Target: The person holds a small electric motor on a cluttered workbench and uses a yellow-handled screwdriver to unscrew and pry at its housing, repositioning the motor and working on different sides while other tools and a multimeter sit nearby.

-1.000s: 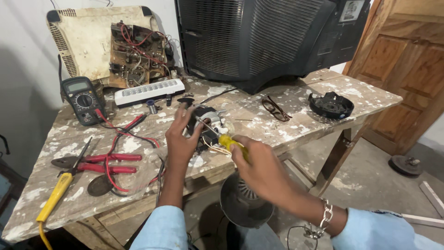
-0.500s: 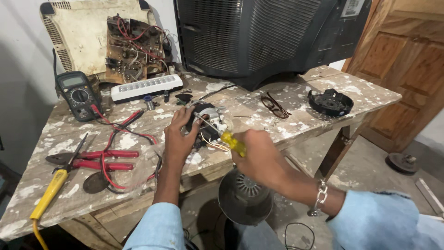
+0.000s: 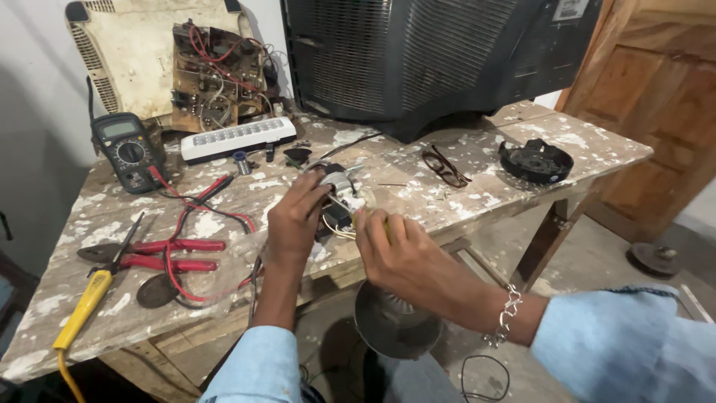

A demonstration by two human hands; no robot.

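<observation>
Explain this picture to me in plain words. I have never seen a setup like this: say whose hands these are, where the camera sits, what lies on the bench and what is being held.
The camera is worn on a person's head and looks down at their own two bare hands over a paint-spattered wooden bench. The left hand steadies a small wired electrical part on the bench. The right hand grips a yellow-handled tool at that part; its tip is hidden. On the bench lie a multimeter with red and black leads, red-handled pliers, a white strip lamp, spectacles, a black round part, an old circuit board and the back of a large dark television.
</observation>
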